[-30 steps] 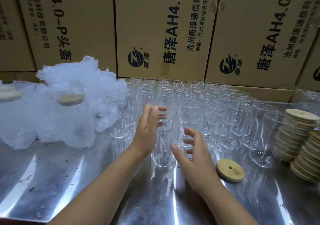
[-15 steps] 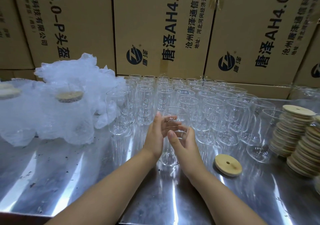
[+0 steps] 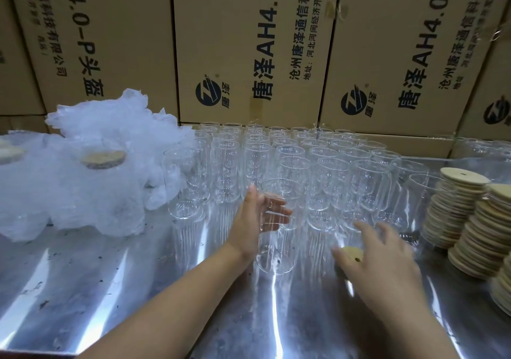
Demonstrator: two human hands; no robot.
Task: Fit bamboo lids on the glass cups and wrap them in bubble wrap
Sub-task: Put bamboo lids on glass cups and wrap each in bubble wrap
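The right hand (image 3: 384, 261) had left the cup (image 3: 276, 253) and dropped, fingers spread and holding nothing, over the loose lid (image 3: 353, 251) on the bench (image 3: 138, 289), while the left hand (image 3: 249, 226) gripped the clear, empty cup, upright, mouth up, near the bench's middle.

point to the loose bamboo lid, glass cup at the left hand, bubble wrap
loose bamboo lid (image 3: 350, 250): head view, uncovered top
glass cup (image 3: 275, 249): head view, lower wall
bubble wrap (image 3: 83, 195): head view, pile's front
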